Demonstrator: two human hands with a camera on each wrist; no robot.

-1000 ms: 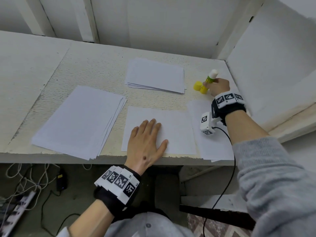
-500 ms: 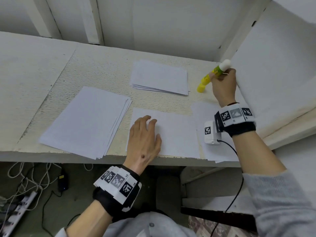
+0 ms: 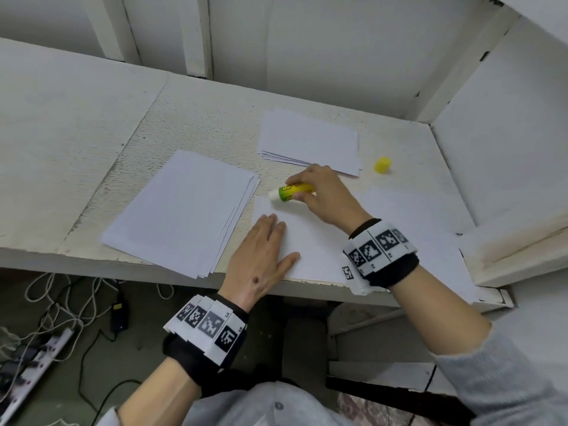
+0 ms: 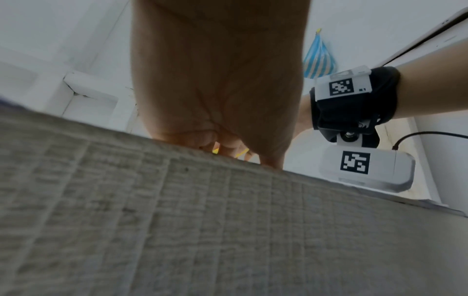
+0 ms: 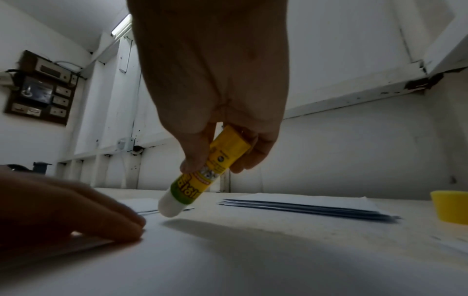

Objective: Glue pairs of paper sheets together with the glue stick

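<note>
1. Your right hand grips the glue stick, tip at the sheet's far-left corner.
2. Your left hand lies flat on the sheet at the desk's near edge.
3. Cap stands beside the far stack; a bigger stack lies left.

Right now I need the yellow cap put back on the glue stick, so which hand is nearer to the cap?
Right. The right hand is left of the yellow cap; the left hand lies farther, flat on the sheet.

Plain white-painted workroom: worn desk, wall switchboard.
</note>
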